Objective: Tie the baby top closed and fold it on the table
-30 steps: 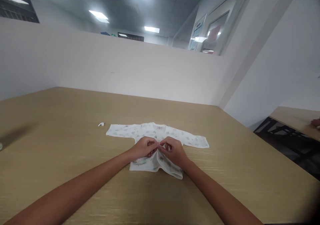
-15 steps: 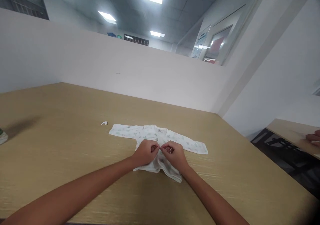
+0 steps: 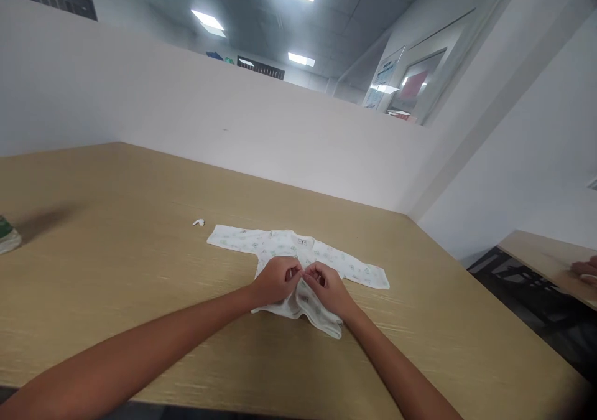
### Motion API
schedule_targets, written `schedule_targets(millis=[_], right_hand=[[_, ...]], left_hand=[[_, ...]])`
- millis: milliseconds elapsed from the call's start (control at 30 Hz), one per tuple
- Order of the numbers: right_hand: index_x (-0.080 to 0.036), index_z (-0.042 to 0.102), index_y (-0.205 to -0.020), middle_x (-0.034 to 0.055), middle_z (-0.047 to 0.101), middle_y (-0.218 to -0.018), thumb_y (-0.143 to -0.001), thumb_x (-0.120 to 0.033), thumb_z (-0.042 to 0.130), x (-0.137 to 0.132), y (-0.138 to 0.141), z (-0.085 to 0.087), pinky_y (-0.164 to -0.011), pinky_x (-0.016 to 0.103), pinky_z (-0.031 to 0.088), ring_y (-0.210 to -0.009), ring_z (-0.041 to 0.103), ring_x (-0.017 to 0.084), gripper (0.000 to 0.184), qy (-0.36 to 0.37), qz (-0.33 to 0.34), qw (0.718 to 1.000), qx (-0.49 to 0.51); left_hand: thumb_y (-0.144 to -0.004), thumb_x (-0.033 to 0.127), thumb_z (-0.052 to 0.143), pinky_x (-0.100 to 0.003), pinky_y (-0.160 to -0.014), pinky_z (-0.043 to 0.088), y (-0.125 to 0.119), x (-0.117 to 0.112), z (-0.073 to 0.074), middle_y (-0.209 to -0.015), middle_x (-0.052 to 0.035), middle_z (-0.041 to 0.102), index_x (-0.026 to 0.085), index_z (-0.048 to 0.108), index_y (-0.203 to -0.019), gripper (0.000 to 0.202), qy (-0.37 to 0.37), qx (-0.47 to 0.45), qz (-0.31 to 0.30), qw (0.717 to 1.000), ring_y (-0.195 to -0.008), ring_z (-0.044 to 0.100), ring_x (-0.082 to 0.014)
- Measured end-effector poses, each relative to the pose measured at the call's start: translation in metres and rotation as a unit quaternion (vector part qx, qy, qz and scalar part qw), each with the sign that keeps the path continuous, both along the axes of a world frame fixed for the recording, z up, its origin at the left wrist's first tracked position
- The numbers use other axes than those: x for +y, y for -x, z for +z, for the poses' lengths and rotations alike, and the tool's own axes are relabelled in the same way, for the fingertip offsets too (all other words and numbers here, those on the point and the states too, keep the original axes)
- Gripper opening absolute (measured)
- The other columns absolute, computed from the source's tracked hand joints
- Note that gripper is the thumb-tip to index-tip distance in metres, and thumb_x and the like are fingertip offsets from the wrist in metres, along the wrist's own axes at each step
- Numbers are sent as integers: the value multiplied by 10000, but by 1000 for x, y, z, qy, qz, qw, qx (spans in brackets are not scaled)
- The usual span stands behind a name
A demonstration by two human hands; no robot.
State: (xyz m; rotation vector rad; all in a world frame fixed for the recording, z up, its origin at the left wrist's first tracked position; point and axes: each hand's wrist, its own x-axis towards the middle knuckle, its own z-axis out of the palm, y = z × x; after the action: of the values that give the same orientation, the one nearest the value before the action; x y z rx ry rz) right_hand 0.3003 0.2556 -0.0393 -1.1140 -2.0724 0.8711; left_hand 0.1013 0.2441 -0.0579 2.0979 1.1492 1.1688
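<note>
A small white baby shirt [image 3: 242, 240] with a pale green print lies flat on the wooden table [image 3: 140, 264], sleeves spread left and right, collar away from me. My left hand [image 3: 275, 279] and my right hand [image 3: 326, 285] meet over the shirt's front, each pinching the fabric at the front opening, fingertips almost touching. The lower right flap of the shirt is lifted and folded over near my right wrist.
A small white earbud-like object [image 3: 198, 223] lies on the table left of the shirt. A green-and-white object [image 3: 7, 235] sits at the far left edge. White partition walls ring the table. Another person's hand [image 3: 586, 268] rests on a second table at the right.
My hands stay pinched together on the shirt's front. The camera has tilted and shifted a little, so the shirt appears slightly higher and the object at the far left shows more.
</note>
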Motion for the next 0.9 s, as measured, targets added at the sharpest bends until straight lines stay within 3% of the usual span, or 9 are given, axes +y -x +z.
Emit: schedule_targets(millis=[200, 367, 500, 633, 700, 767, 833, 900], right_hand=[[-135, 638, -902, 11, 572, -802, -922, -445, 612, 3, -3, 2, -676, 244, 368, -741, 482, 121, 311, 61, 8, 998, 2], [-132, 636, -894, 6, 558, -775, -929, -411, 577, 3, -5, 5, -673, 241, 374, -733, 482, 120, 287, 83, 7, 996, 6], [-135, 648, -874, 12, 580, -756, -905, -342, 590, 2, -2, 0, -639, 235, 374, -697, 479, 118, 217, 26, -28, 999, -21], [-147, 685, -908, 21, 613, -766, -910, -294, 593, 1, -3, -3, -623, 237, 379, -667, 485, 115, 174, -61, -48, 996, -39], [-160, 706, -970, 22, 623, -775, -936, -300, 577, 1, -7, 0, -624, 236, 390, -657, 488, 113, 193, -87, -30, 995, -38], [-175, 717, -1024, 30, 648, -831, -959, -303, 563, 0, -12, 4, -639, 234, 414, -676, 511, 113, 211, -102, 8, 994, -40], [-192, 726, -1049, 35, 670, -906, -976, -300, 555, -3, -16, 9, -673, 232, 440, -716, 545, 111, 215, -111, 64, 990, -52], [-214, 736, -1070, 29, 680, -948, -986, -290, 555, -6, -19, 12, -707, 230, 453, -752, 571, 108, 214, -118, 112, 984, -79]], left_hand=[[-891, 236, 551, -282, -632, 312, 0, 2, -1, -672, 32, 541, 169, 588, -758, 153, -4, 39, 13, 999, -652, 469, -131], [-922, 241, 501, -299, -667, 321, 3, 1, -2, -756, 18, 578, 186, 535, -799, 138, -8, 84, 14, 996, -720, 500, -151], [-980, 323, 453, -342, -721, 350, 6, 4, -3, -828, -33, 608, 195, 515, -808, 223, -35, 161, 24, 986, -837, 532, -212], [-1045, 294, 268, -389, -849, 410, 15, 7, 2, -902, -78, 622, 190, 557, -860, 358, -39, 197, 12, 979, -929, 548, -241], [-1055, 316, 260, -424, -938, 416, 25, 4, 3, -1036, -96, 641, 187, 614, -1000, 381, -43, 218, 24, 975, -1024, 550, -258], [-1056, 422, 324, -478, -1050, 383, 37, -4, -1, -1304, -129, 601, 191, 603, -1269, 421, -53, 261, 47, 963, -1227, 499, -306], [-1039, 575, 359, -515, -1166, 299, 48, -15, -7, -1564, -151, 422, 179, 437, -1524, 631, -42, 304, 56, 950, -1451, 327, -350], [-999, 719, 339, -516, -1239, 202, 55, -24, -13, -1682, -149, 213, 155, 269, -1630, 850, -13, 336, 48, 940, -1561, 121, -358]])
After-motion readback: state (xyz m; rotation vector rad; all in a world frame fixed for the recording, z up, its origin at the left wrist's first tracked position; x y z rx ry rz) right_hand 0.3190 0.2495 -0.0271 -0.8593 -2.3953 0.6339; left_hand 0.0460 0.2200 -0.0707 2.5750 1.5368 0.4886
